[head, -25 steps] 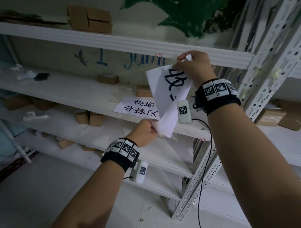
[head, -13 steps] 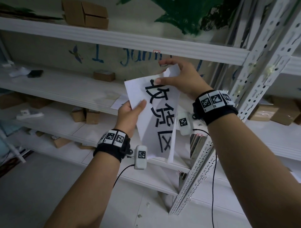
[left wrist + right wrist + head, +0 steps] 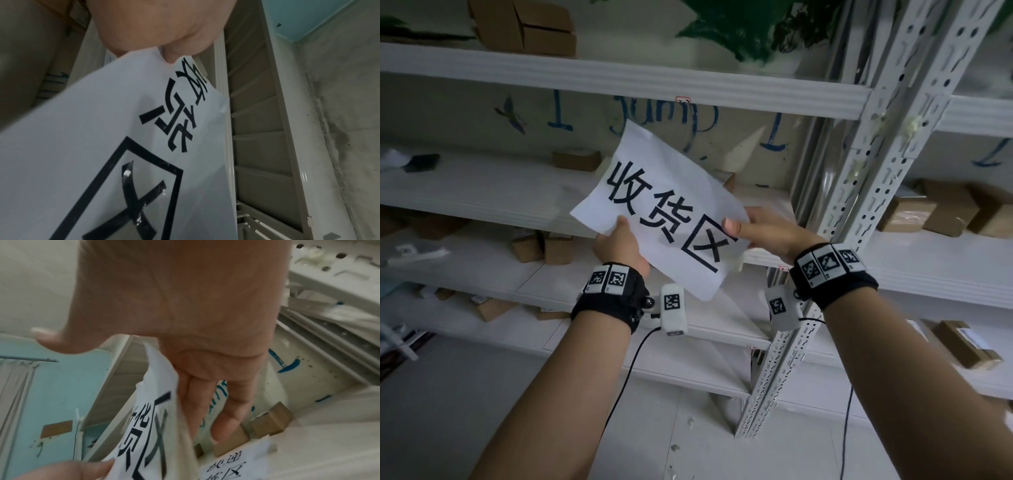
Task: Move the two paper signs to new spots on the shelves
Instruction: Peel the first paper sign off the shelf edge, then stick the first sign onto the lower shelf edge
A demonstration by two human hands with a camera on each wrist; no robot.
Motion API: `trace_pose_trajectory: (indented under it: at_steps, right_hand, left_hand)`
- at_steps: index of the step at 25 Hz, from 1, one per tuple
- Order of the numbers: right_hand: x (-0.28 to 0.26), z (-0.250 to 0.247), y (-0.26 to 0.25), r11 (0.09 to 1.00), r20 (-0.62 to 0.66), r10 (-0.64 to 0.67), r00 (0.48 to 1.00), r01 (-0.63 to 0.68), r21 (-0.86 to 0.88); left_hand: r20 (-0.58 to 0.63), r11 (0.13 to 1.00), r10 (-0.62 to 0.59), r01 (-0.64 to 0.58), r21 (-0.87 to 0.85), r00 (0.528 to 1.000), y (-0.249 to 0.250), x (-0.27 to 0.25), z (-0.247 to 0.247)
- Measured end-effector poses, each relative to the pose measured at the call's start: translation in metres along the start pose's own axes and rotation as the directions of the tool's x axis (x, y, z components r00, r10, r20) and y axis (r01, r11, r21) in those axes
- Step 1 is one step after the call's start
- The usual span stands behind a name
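Head | left hand (image 3: 621,245), right hand (image 3: 763,233) pinch sign (image 3: 654,192) edges (mid-air, before shelves (image 3: 482,192))

Held sign (image 3: 664,209) before shelves (image 3: 619,85)

Matt white paper sign (image 3: 661,212) (glossy black lettering), painted perforated-metal shelf upright (image 3: 887,178).

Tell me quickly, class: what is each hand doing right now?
Left hand: pinches the lower-left edge of the paper sign.
Right hand: holds the sign's right edge, thumb on its front.
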State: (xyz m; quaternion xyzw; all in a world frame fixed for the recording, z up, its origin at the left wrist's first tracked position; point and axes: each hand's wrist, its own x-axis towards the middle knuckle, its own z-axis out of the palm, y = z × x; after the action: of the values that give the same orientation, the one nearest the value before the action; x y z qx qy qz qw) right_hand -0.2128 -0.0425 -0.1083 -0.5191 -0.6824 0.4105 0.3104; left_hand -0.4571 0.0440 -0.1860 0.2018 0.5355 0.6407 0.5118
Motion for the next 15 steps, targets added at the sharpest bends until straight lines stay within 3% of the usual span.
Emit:
trace_pose_trajectory:
  at_steps: [2,4,6,9,11,15]
  right_hand:
    - [0.000,-0.004,0.014,0.999,-0.013,0.006,1.000,-0.006,0.047]
    - [0.003,-0.011,0.024,1.000,-0.015,0.002,1.000,-0.002,0.022]
    - [0.006,-0.020,0.031,0.999,-0.007,0.001,1.000,-0.002,-0.045]
    - [0.010,-0.024,0.034,0.990,-0.024,0.028,0.999,-0.031,-0.136]
    - [0.009,-0.024,0.030,0.986,-0.033,0.053,0.998,-0.057,-0.158]
    - [0.007,-0.023,0.026,0.970,-0.063,0.113,0.992,-0.124,-0.208]
  left_hand:
    - [0.045,0.946,0.018,-0.031,0.322,0.999,-0.005,0.012,0.000]
    - [0.091,0.807,0.060,-0.102,0.582,0.994,-0.009,0.023,-0.002]
    - [0.168,0.538,0.140,-0.217,0.814,0.976,-0.012,0.025,-0.005]
    - [0.287,0.191,0.133,-0.309,0.932,0.949,-0.017,0.014,-0.003]
    - [0.329,0.085,0.122,-0.340,0.936,0.936,-0.020,0.009,-0.002]
    - [0.341,0.093,0.076,-0.347,0.933,0.937,-0.026,0.017,-0.001]
